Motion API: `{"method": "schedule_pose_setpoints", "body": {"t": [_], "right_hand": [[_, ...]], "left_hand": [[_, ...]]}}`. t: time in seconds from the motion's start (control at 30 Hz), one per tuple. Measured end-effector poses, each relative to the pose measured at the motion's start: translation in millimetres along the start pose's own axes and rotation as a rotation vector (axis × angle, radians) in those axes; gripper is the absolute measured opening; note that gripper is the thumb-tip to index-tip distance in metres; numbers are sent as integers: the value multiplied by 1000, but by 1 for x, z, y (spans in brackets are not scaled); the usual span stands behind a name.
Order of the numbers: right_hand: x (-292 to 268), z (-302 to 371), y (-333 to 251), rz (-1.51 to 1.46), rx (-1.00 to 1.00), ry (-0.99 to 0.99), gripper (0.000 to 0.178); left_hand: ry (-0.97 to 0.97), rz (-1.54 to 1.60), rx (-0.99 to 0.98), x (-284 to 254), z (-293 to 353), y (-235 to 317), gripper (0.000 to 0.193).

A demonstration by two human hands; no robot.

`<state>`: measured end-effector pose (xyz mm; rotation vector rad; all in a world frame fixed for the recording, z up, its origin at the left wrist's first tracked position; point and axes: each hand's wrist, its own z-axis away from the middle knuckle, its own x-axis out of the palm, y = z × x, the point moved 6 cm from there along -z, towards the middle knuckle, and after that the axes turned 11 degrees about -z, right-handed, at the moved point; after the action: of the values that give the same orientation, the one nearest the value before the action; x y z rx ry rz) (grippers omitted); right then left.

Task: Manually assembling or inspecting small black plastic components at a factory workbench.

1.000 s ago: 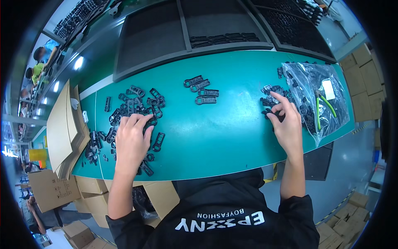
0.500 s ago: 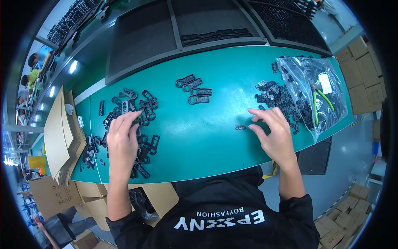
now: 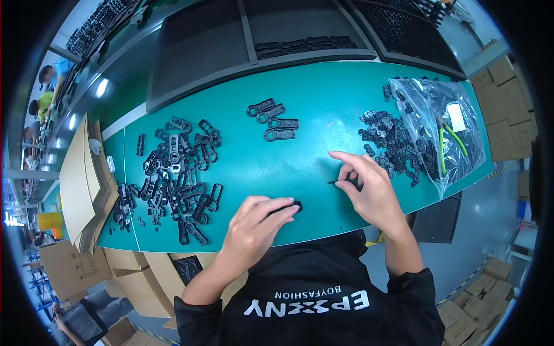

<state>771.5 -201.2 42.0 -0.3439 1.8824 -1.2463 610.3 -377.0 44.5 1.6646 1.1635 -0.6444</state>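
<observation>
My left hand (image 3: 253, 228) is closed round a long black plastic part (image 3: 297, 205), low over the front of the green table; its rounded end sticks out past the fingertips and the rest is hidden. To the right, my right hand (image 3: 374, 195) pinches a small dark piece (image 3: 332, 183) between thumb and a finger, its index finger stretched out. Several ring-ended black parts (image 3: 281, 134) lie in a loose group farther back. A heap of similar parts (image 3: 173, 167) spreads at the left. Small black pieces (image 3: 392, 135) are piled at the right.
A clear plastic bag (image 3: 461, 150) at the right carries green-handled pliers (image 3: 442, 151) and a white label. Black trays (image 3: 311, 29) line the far edge of the green table (image 3: 231, 173). Cardboard sheets (image 3: 81, 179) stand at the left edge, with open boxes (image 3: 141, 291) below.
My left hand has moved right and nearer from the left heap, now with a long black part in it. My right hand has shifted slightly left and picked up the small piece.
</observation>
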Motion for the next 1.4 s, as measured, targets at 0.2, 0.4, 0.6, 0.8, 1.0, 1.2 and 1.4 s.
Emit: {"method": "schedule_pose_setpoints", "body": {"t": [0.2, 0.4, 0.6, 0.8, 1.0, 1.2, 1.4], "right_hand": [[3, 1, 9, -94, 82, 4, 74], [1, 3, 3, -73, 91, 6, 74], [5, 13, 2, -107, 119, 19, 75], [8, 20, 2, -72, 161, -2, 77], [15, 21, -10, -89, 140, -21, 80], [38, 17, -30, -106, 87, -77, 81], [56, 14, -35, -59, 49, -142, 82]], "left_hand": [[-37, -86, -173, -8, 9, -14, 39], [-106, -33, -220, -8, 13, -4, 38], [-278, -23, 128, 1, -9, 12, 34], [-347, -126, 299, 14, -12, 13, 38], [-119, -55, -144, 10, 8, 3, 41], [18, -87, -266, 16, 15, 3, 44], [74, -23, -283, 22, 22, -4, 47]]}}
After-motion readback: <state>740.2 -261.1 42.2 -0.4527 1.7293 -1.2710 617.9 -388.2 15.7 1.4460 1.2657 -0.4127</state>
